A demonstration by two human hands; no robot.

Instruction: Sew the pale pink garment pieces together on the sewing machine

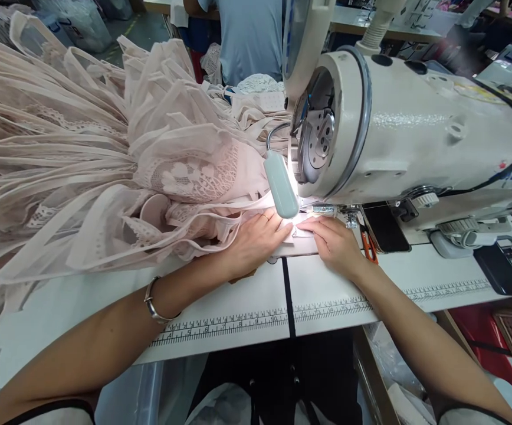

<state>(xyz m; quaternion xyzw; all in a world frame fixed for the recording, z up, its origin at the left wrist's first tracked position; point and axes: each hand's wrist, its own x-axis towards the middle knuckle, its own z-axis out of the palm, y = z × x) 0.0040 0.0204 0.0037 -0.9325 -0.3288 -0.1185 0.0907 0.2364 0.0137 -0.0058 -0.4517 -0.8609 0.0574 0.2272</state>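
Note:
A heap of pale pink bras (185, 171) with lace cups and long straps spreads over the left side of the table. My left hand (258, 242) lies at its near edge, fingers closed over the fabric, thumb stretched toward the needle area. Opposite it, my right hand (335, 245) has its fingers together, pressing the bright edge of the same fabric. Both sets of fingertips nearly meet beneath the white sewing machine (415, 130). A grey-green lamp (281, 184) lights that spot and hides the needle and part of the cloth.
Orange-handled scissors (368, 245) and a dark phone (386, 227) lie right of my right hand. Another phone (501, 268) rests farther right. A printed ruler (238, 324) runs along the table's front edge, crossed by a black strip (288, 295). Ahead sits a person in a blue shirt (251, 41).

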